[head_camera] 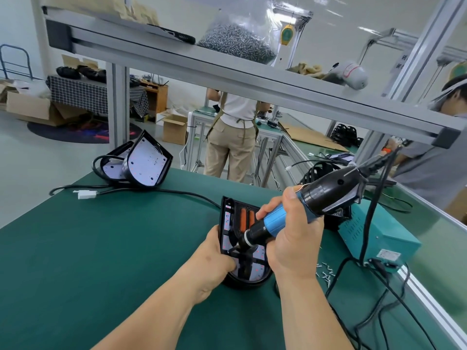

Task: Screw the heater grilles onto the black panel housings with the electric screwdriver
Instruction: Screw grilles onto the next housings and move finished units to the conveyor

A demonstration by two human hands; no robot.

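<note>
Head view of a screw-fastening station. The green-matted bench (101, 261) carries a black, D-shaped plastic panel housing (225, 215), lying open side up at centre, just in front of the person. Its white reflector lining and two orange heater rods (247, 219) are exposed. Black grille bars (255, 260) cross the rounded near end of the housing.

The left grip (217, 256), a bare hand, is clamped on the housing's left edge, with the thumb on top near the grille bars. The right grip (293, 231) is closed around the blue sleeve of the blue-and-black electric screwdriver (328, 193). The tool is tilted, with its tail up and to the right. Its bit (233, 248) points down and left into the housing, close to the left thumb; whether it touches a screw cannot be told.

Small loose silver screws (326, 271) lie on the mat to the right of the right forearm, near a teal metal power box (379, 236) with black cables running to it. At far left stand two more black housings (147, 162), propped together with their white linings showing. In front of them lie a black cable (177, 192) and a white plug connector (84, 194). An aluminium-framed shelf (227, 69) overhead holds a clear bag of screws (237, 44). Another person (232, 137) stands at a bench beyond.
</note>
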